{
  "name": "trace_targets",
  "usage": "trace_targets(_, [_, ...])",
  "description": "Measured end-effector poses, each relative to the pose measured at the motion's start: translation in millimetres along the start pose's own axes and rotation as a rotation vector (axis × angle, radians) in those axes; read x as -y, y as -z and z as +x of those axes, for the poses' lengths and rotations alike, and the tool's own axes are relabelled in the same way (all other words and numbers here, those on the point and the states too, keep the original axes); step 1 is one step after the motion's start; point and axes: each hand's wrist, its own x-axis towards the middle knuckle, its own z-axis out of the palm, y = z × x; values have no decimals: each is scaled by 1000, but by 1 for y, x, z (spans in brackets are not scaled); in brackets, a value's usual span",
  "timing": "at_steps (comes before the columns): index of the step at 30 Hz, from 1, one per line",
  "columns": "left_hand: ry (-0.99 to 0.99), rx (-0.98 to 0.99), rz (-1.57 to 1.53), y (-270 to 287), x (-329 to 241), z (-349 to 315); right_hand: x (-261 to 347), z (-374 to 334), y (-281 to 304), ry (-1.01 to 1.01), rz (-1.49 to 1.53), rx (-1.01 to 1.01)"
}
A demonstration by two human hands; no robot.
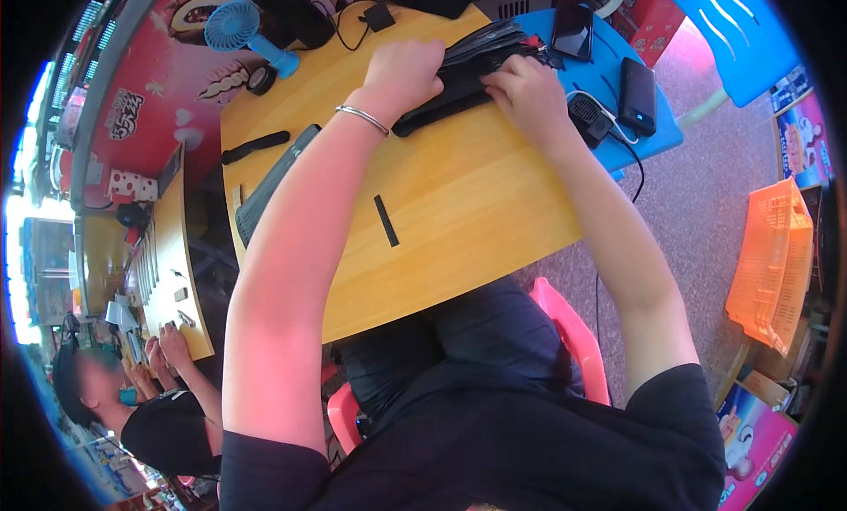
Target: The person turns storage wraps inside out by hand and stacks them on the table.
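Both my arms reach to the far edge of the wooden table (468,193), where a bundle of long, flat black and dark grey pieces (459,92), seemingly fabric, lies. My left hand (401,74), with a silver bangle at its wrist, is closed at the bundle's left end; its fingertips are partly hidden. At the right end, the bent fingers of my right hand (527,92) pinch the black material. A bit of red shows just beyond that hand. A short black strip (386,220) lies alone on the table between my forearms.
Left on the table are a dark grey folded piece (273,185), a slim black object (256,147) and a blue fan (234,28). A blue chair (538,26) bears a phone (573,30) and a power bank (637,96). An orange basket (768,264) stands right; another person (168,427) sits left.
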Motion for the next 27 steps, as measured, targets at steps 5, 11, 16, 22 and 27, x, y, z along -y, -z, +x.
trace_targets(5, [22,-139,21,-6,7,-7,6,-3,-2,-20,39,20])
trace_targets(11, [94,-297,88,38,7,-37,3,-6,-5,-13,-12,20])
trace_targets(16, [24,-493,46,72,-8,-119,-3,-4,-8,41,4,89])
trace_targets(22, [-63,-363,201,37,-49,-225,3,3,-8,61,-42,75])
trace_targets(27, [-8,-183,152,2,-76,-270,-7,22,0,70,10,277])
